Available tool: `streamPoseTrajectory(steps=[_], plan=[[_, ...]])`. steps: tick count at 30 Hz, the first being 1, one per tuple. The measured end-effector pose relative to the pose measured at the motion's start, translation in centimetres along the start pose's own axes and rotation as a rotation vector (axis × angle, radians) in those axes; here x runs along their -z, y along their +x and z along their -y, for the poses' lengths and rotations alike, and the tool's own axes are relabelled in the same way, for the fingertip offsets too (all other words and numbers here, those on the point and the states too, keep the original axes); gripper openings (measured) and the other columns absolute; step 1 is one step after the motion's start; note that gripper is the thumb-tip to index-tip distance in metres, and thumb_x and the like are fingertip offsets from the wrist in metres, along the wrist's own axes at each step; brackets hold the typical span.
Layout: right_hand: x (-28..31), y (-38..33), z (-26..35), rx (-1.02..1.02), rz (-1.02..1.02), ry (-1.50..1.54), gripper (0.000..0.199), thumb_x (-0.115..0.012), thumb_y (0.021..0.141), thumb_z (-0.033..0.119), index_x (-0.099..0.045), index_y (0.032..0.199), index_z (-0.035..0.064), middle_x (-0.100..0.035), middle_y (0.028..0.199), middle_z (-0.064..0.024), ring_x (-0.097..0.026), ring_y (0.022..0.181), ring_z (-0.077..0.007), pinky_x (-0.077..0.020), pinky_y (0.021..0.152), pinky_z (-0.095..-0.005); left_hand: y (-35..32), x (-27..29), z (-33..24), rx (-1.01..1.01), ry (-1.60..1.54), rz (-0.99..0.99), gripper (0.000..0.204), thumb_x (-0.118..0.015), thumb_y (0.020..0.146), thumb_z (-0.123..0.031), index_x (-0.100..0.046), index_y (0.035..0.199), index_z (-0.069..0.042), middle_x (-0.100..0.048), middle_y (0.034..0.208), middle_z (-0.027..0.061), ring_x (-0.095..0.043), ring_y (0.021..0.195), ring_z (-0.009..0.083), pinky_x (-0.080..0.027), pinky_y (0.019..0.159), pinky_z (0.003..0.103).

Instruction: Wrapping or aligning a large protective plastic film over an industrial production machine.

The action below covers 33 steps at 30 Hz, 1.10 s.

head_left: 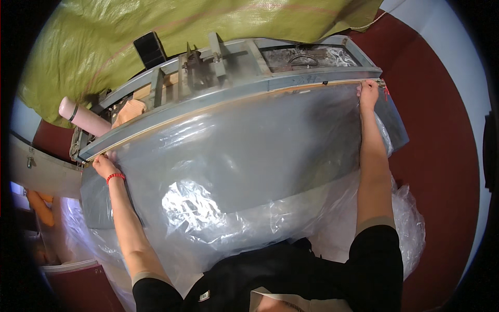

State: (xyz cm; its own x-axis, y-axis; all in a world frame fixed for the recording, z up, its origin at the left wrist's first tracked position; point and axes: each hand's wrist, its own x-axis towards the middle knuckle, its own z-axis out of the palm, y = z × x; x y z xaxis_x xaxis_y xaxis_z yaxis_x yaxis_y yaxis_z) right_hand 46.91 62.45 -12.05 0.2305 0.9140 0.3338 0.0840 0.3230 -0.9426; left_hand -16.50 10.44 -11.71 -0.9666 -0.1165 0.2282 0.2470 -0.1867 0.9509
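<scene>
A wide sheet of clear plastic film (234,140) lies across a grey tabletop and hangs down toward my body. Its far edge runs along a long metal bar with a thin wood-coloured strip (218,105). My left hand (105,165), with a red bead bracelet at the wrist, is closed on the film's far left corner beside the bar. At the right end of the bar, my right hand (369,93) pinches the film's other far corner. Both arms are stretched out, and the film between them looks fairly smooth, with shiny creases near the front.
Behind the bar is a metal frame (254,54) with compartments. A pink bottle (86,117) and an orange cloth (130,111) lie at its left, and a dark phone (149,50) leans at the back. Yellow-green sheeting (182,26) covers the far side. Bunched film (408,229) hangs at right.
</scene>
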Motion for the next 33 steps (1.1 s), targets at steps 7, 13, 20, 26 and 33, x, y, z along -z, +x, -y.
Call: streamPoseTrajectory(steps=[7,13,20,26,33], plan=[[0.7,-1.5,1.6,0.029,0.085,0.005,0.017,-0.059,0.078,0.015,-0.050,0.088,0.0042,-0.057,0.071,-0.0070,-0.053,0.058,-0.0112,-0.0434,0.049,-0.0247,2.6,4.7,-3.6,0.047,0.871,0.492,0.042,-0.044,0.085,-0.041,-0.054,0.071,-0.003,-0.052,0.062,0.0035,-0.043,0.045,0.0100,-0.033,0.041,0.023],[9.2,-4.0,7.3,0.332,0.009,-0.404,0.023,-0.065,0.074,0.025,-0.063,0.076,0.0026,-0.062,0.075,-0.0039,-0.055,0.071,-0.0117,-0.0432,0.067,-0.0261,-5.3,4.5,-7.9,-0.039,0.553,0.821,0.026,-0.048,0.087,-0.027,-0.055,0.072,-0.007,-0.042,0.064,-0.0079,-0.037,0.060,0.0039,-0.030,0.051,0.021],[17.0,-6.5,13.3,0.417,-0.415,-1.018,0.027,-0.058,0.078,0.025,-0.061,0.098,0.0070,-0.058,0.103,-0.0109,-0.054,0.096,-0.0241,-0.0420,0.082,-0.0347,-20.4,-2.1,-17.1,0.194,0.187,1.153,0.017,-0.055,0.084,-0.025,-0.057,0.080,-0.009,-0.039,0.059,-0.0104,-0.028,0.050,-0.0002,-0.020,0.044,0.017],[-2.6,-23.0,25.4,0.254,0.738,-0.217,0.026,-0.058,0.077,0.011,-0.056,0.103,0.0053,-0.057,0.098,-0.0044,-0.052,0.091,-0.0122,-0.0407,0.079,-0.0243,-22.9,-0.9,-20.2,0.204,0.189,1.217,0.015,-0.055,0.084,-0.022,-0.057,0.084,-0.007,-0.047,0.060,-0.0083,-0.033,0.047,-0.0010,-0.023,0.041,0.015],[-11.4,-36.1,27.5,0.543,1.236,0.296,0.023,-0.065,0.073,0.011,-0.058,0.093,0.0012,-0.059,0.086,-0.0076,-0.056,0.076,-0.0170,-0.0443,0.067,-0.0257,-23.7,0.5,-22.3,0.144,0.205,1.306,0.012,-0.055,0.084,-0.014,-0.057,0.083,-0.002,-0.049,0.062,-0.0031,-0.043,0.051,0.0041,-0.035,0.045,0.019]])
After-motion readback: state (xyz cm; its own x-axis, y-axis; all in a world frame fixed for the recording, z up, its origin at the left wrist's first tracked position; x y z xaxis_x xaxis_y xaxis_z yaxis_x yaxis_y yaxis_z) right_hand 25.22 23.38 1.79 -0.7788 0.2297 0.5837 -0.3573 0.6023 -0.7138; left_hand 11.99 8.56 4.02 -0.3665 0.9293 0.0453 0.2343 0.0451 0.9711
